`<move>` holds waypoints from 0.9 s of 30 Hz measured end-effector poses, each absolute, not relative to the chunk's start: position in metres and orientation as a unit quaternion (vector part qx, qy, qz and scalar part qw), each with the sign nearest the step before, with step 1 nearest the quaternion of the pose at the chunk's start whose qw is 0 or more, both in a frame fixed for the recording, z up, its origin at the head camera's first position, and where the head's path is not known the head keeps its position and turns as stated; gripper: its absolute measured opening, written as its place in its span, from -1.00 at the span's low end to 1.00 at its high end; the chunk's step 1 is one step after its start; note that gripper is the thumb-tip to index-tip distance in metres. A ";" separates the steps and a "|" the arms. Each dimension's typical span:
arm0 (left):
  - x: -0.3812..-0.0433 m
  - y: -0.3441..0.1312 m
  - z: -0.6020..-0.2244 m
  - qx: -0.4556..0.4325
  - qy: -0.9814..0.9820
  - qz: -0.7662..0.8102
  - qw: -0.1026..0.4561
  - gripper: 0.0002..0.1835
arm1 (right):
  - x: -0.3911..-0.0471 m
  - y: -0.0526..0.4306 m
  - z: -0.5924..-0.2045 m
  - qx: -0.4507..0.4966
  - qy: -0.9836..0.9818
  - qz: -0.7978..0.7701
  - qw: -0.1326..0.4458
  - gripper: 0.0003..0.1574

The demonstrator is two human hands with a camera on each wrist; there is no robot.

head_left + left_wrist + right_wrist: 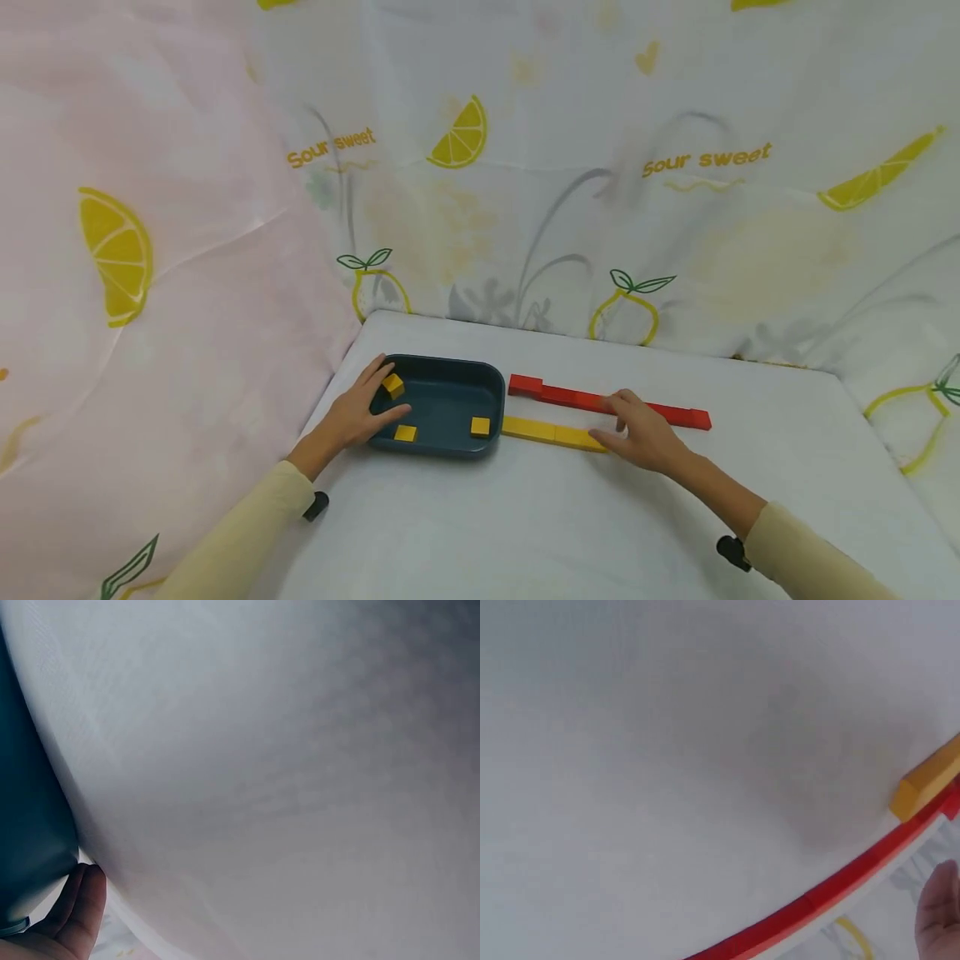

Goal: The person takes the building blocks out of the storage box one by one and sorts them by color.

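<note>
My left hand (360, 410) grips the left end of a dark blue tray (442, 450), its thumb over the inside and its fingers at the back left rim. In the left wrist view, fingertips (91, 879) meet the tray's outer wall (34, 795). Small yellow cubes (480, 427) lie in the tray, one near that hand. My right hand (643, 433) hovers with loosely bent fingers over the right end of a yellow row of blocks (528, 429). Behind it runs a longer red row of blocks (566, 396), partly hidden by this hand.
Both rows lie on a white-covered table (465, 525), right of the tray, the yellow one starting close to its right wall. A lemon-printed cloth (525, 225) rises behind the table, and a pinkish cloth (225, 333) stands along the left.
</note>
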State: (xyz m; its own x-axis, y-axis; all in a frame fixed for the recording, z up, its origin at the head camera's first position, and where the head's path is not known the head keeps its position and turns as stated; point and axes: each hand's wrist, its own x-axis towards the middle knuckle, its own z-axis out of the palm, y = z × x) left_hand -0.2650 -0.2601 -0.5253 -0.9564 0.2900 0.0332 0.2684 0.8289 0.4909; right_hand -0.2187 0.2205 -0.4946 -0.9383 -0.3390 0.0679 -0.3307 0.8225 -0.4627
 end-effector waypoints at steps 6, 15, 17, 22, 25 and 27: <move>-0.265 -0.260 -0.526 0.150 0.954 0.259 0.014 -0.01 | -0.223 0.202 -0.485 -0.225 0.958 -0.177 0.000 0.06; -0.261 -0.262 -0.525 0.143 0.955 0.261 0.015 -0.04 | -0.230 0.152 -0.483 -0.290 0.946 -0.145 -0.005 0.12; -0.260 -0.262 -0.525 0.143 0.954 0.262 0.013 -0.04 | -0.232 0.139 -0.484 -0.298 0.943 -0.146 -0.003 0.12; -0.261 -0.261 -0.526 0.148 0.957 0.248 0.014 -0.01 | -0.234 0.108 -0.493 -0.341 0.928 -0.149 -0.016 0.05; -0.261 -0.261 -0.526 0.149 0.958 0.243 0.015 -0.01 | -0.235 0.090 -0.497 -0.368 0.919 -0.136 -0.036 -0.03; -0.262 -0.261 -0.524 0.150 0.958 0.243 0.014 -0.03 | -0.237 0.077 -0.498 -0.378 0.916 -0.121 -0.054 -0.08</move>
